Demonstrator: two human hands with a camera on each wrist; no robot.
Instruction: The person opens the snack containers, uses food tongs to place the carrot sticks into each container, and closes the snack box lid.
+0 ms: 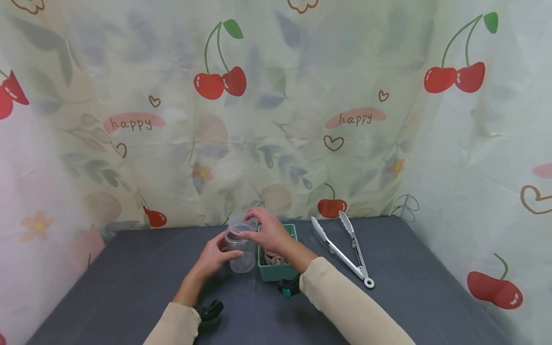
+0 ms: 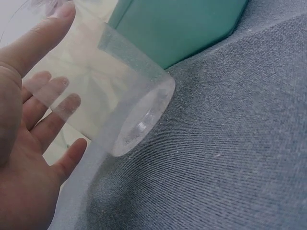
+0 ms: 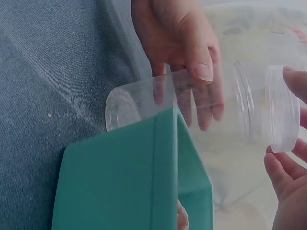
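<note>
A clear plastic jar (image 1: 244,264) stands upright on the dark cloth, its mouth uncovered. My left hand (image 1: 212,259) holds it from the side, thumb on the near wall and fingers round the far side. Just above the mouth, my right hand (image 1: 272,234) pinches a clear round lid (image 3: 282,109) by its rim. In the right wrist view a gap shows between lid and jar. Beside the jar is a green rectangular box (image 1: 278,274) with pale brownish pieces (image 1: 273,259) inside; their kind is unclear. My right forearm crosses over part of it.
Silver tongs (image 1: 347,258) lie spread apart on the dark cloth (image 1: 414,297), right of the box. A patterned curtain (image 1: 276,143) with cherries hangs behind the table and along both sides.
</note>
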